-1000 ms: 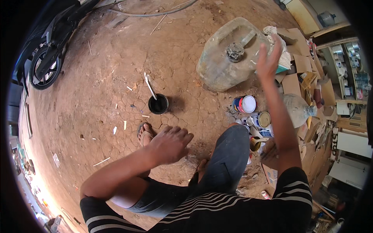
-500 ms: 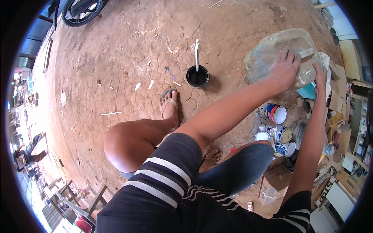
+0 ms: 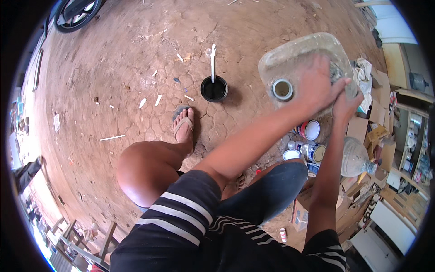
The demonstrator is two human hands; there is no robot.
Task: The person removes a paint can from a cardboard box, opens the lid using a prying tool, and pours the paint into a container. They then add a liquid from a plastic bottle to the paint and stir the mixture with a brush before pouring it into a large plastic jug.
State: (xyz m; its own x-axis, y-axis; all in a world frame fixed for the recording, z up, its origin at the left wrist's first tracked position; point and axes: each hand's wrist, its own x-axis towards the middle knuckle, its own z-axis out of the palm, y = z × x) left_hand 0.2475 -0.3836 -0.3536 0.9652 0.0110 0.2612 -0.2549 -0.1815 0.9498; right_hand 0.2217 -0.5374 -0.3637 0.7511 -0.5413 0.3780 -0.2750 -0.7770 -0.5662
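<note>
A cloudy plastic jerrycan (image 3: 276, 63), its round mouth uncapped on the near left, is between my hands at the right. My left hand (image 3: 315, 84) grips it across the top, fingers blurred, thumb pointing right. With my right hand (image 3: 346, 106) I hold its near right side; some of those fingers are hidden. On the dirt floor left of the jerrycan stands a black tub (image 3: 213, 93) of dark liquid. A pale flat stick (image 3: 213, 61) rises out of the tub.
Near my right forearm lie paint cans (image 3: 311, 130) and a large clear bottle (image 3: 354, 156). A cardboard box (image 3: 300, 213) sits by my right knee, with more cardboard (image 3: 378, 115) along the right. Pale scraps (image 3: 157, 100) dot the cracked floor (image 3: 149, 45). A wheel (image 3: 77, 16) shows far left.
Both hands have moved left with the jerrycan, and it has turned so its open mouth shows. The large clear bottle is now more visible. The view has shifted slightly.
</note>
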